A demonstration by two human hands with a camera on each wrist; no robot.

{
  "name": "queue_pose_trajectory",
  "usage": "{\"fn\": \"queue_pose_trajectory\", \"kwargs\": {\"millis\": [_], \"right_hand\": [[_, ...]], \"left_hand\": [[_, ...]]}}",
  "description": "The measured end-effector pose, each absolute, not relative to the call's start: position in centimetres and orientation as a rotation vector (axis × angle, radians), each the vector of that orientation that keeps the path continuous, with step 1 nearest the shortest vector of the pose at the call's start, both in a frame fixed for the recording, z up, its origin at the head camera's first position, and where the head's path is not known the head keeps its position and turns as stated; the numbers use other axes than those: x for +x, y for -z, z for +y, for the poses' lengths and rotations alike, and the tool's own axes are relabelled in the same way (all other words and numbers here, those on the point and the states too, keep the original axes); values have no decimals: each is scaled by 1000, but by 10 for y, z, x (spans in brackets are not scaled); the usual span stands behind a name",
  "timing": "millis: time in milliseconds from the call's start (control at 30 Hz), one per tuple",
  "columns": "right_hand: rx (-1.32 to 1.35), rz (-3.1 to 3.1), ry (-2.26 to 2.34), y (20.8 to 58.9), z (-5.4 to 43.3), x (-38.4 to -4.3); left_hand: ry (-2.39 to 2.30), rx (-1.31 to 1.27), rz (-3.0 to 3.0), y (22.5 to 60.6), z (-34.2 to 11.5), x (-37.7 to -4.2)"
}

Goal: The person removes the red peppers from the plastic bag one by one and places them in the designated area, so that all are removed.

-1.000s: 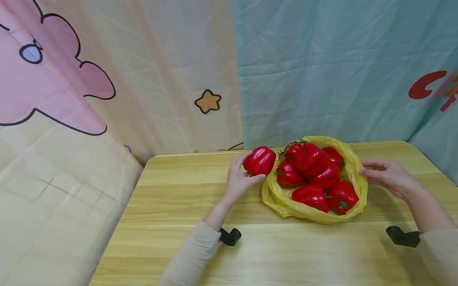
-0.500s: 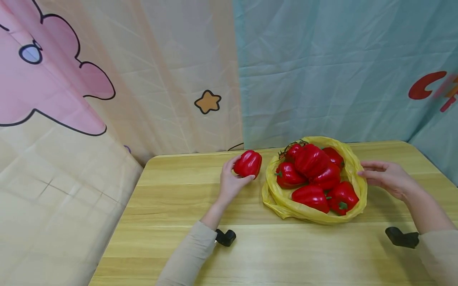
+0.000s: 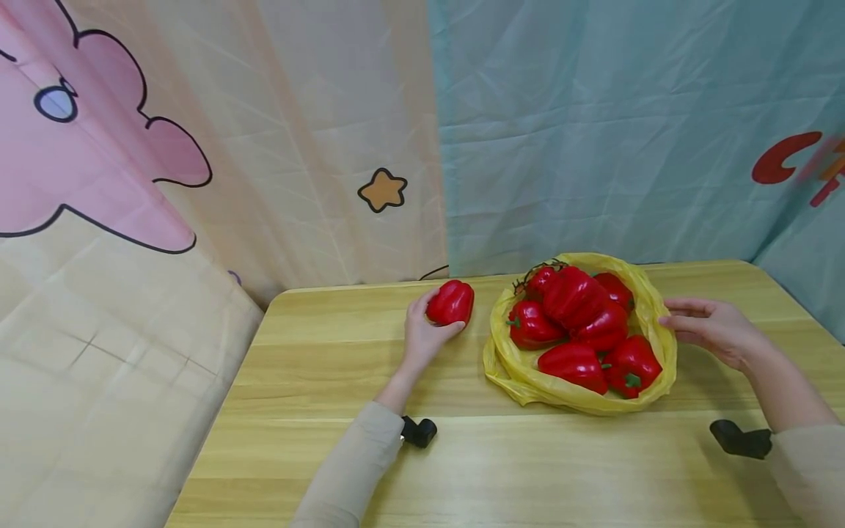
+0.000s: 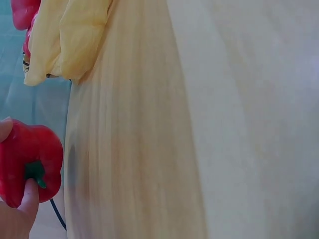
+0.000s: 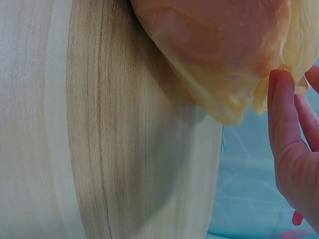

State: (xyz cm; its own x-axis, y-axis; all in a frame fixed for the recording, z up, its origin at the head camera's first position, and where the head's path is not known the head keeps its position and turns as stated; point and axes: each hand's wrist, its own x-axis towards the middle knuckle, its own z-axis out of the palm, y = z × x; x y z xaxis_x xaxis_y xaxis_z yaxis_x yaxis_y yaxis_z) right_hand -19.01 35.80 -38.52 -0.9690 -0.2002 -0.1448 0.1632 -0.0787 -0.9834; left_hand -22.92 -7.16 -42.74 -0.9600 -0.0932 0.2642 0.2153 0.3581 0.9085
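My left hand (image 3: 422, 331) grips a red bell pepper (image 3: 452, 302) close over the back of the table, left of the yellow plastic bag (image 3: 495, 359). In the left wrist view the thumb lies by the green stem (image 4: 35, 172), and part of the hand is cut off by the frame. The bag stands with its mouth rolled wide, holding several red bell peppers (image 3: 573, 367) and small red fruit on a dark vine (image 3: 540, 280). My right hand (image 3: 719, 330) pinches the bag's right rim, thumb in front, fingers nearly straight behind; in the right wrist view yellow folds (image 5: 299, 30) meet the fingertips.
Everything is on a light wooden table (image 3: 317, 381) with rounded back corners. A printed curtain (image 3: 594, 147) hangs right behind its far edge. Black wrist-camera mounts (image 3: 419, 431) show below each wrist.
My left hand has carried the bell pepper left, away from the bag, and lowered it toward the table. The right hand and bag have stayed put.
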Motion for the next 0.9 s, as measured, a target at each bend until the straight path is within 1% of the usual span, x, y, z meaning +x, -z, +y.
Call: {"fn": "queue_pose_trajectory", "kwargs": {"millis": [267,900], "right_hand": [[-55,1951,2129,387,360,-190],[-53,1935,2150,389,359,-191]], "left_hand": [[1648,-28,-2390,427,-68,-238],[1629,41,-2382,433,-61,-255]]}}
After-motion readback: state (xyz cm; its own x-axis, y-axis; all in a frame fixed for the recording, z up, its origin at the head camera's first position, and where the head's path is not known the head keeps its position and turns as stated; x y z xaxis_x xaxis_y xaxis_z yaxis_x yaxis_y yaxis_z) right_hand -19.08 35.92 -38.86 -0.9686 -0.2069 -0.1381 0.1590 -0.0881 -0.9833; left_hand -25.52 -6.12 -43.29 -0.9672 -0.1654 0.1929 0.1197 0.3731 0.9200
